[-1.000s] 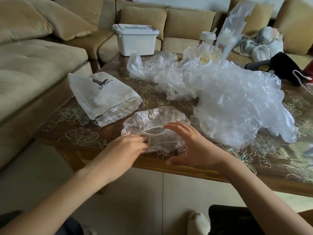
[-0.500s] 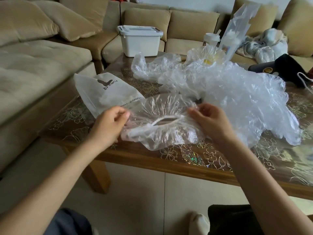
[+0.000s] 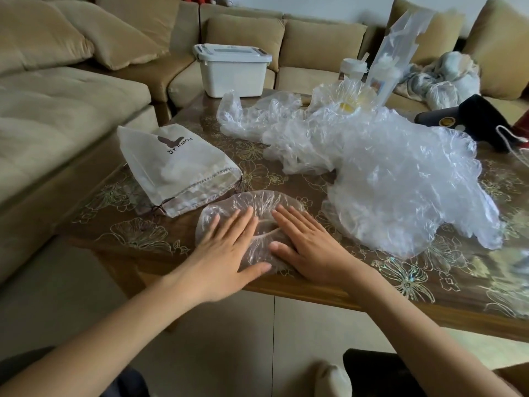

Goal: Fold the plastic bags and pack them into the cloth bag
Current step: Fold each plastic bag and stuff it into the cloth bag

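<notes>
A clear round plastic bag [image 3: 263,203] lies flat on the table near its front edge. My left hand [image 3: 226,247] and my right hand [image 3: 306,245] both rest palm down on it, fingers spread, side by side. A white cloth drawstring bag [image 3: 174,167] with dark print lies to the left of the hands, its mouth facing them. A big heap of crumpled clear plastic bags [image 3: 386,179] covers the table to the right and behind.
The wooden table [image 3: 315,290] has a glossy floral cover. A white lidded box [image 3: 232,70] stands on the tan sofa [image 3: 57,110] behind. Cups [image 3: 353,68] and a black object [image 3: 469,118] sit at the table's far right.
Both hands had lifted the plastic bag off the table by its edges. It now lies back on the table and both hands press flat on it.
</notes>
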